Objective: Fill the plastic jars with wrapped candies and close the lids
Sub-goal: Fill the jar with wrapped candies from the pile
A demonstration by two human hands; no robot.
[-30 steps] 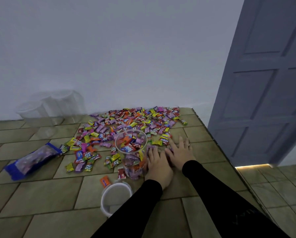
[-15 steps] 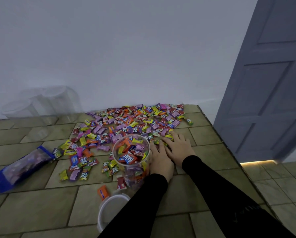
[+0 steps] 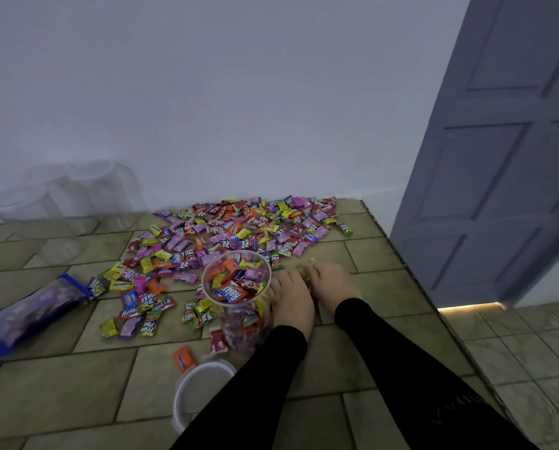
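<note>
Jar (image 3: 239, 297) stands upright on the tiled floor (image 3: 60, 401), lid off, mouth open, roughly filled to near the rim with mixed wrapped candies; a red/blue wrapper lies on top. Lid (image 3: 200, 394), white, lies flat on the floor just in front of the jar, partly hidden by the left sleeve (image 3: 239, 401).

Left hand (image 3: 292, 303) sits just right of the jar, touching or nearly touching its wall, palm down, fingers curled toward the right hand. Right hand (image 3: 331, 282) is beside it, also palm down, fingers curled in. Between the two hands a small clump of candies (image 3: 304, 272) shows, yellowish wrappers poking out; both hands cup it together. How firm the hold is, cannot tell; fingertips are mostly hidden.

Candy pile (image 3: 239, 228) spreads on the floor behind and left of the jar, back to the wall (image 3: 239, 92). One orange candy (image 3: 184, 358) lies alone near the lid; a red one (image 3: 218, 342) leans at the jar base.

Blue-edged bag (image 3: 31, 306) lies on its side far left, well apart from the jar, contents blurred. Three clear spare jars (image 3: 60, 203) stand at the wall, far left, look empty.

Grey door (image 3: 498, 157) on the right, light strip under it. Floor drops a step on the right of the hands.
</note>
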